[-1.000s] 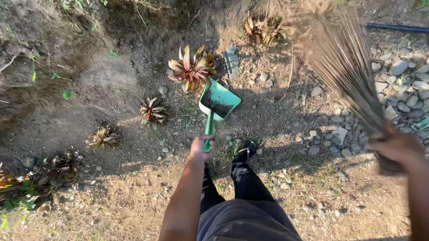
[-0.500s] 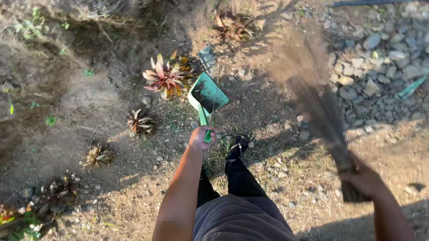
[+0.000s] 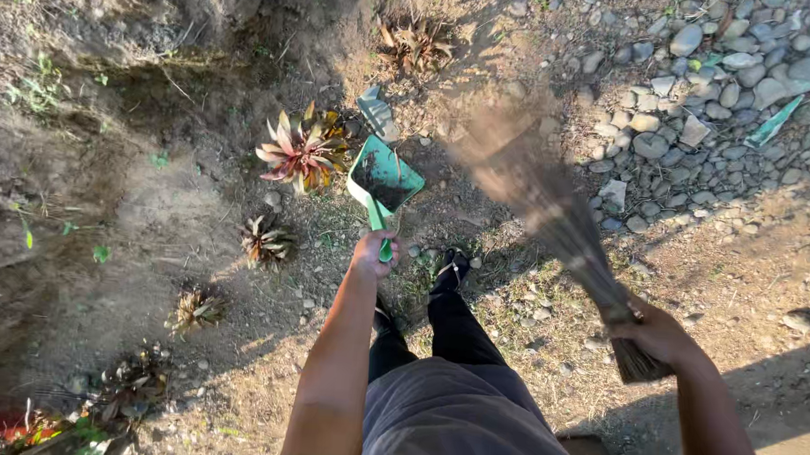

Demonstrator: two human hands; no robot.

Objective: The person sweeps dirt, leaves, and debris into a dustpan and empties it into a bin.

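From the head camera, looking straight down: one green dustpan (image 3: 385, 176), one stick broom (image 3: 555, 218) and two hands. Along the foot of the earth bank stand small spiky plants — one red-and-yellow one (image 3: 304, 150) just left of the dustpan, a dry brown one (image 3: 420, 43) above it, and three more shrivelled ones (image 3: 266, 240) trailing down to the left, the last partly in shadow. A single grey scrap (image 3: 376, 112) lies just beyond the pan's far edge, and one thin teal strip (image 3: 773, 121) rests among the stones.

The ground is bare, dusty soil with scattered dry grass and pebbles; a raised dirt bank (image 3: 101, 143) fills the left side, and a bed of grey river stones (image 3: 713, 96) covers the upper right. It is outdoors, in strong low sun with long shadows.

The left hand (image 3: 372, 253) reaches forward and down, arm nearly straight, fingers wrapped around the dustpan's green handle; the pan sits on the soil with dark dirt inside. The right hand (image 3: 653, 333) is out to the side, fingers closed round the bound end of the broom, whose bristles — blurred — fan toward the pan. Dark trouser legs and a black shoe (image 3: 449, 268) stand between the arms.
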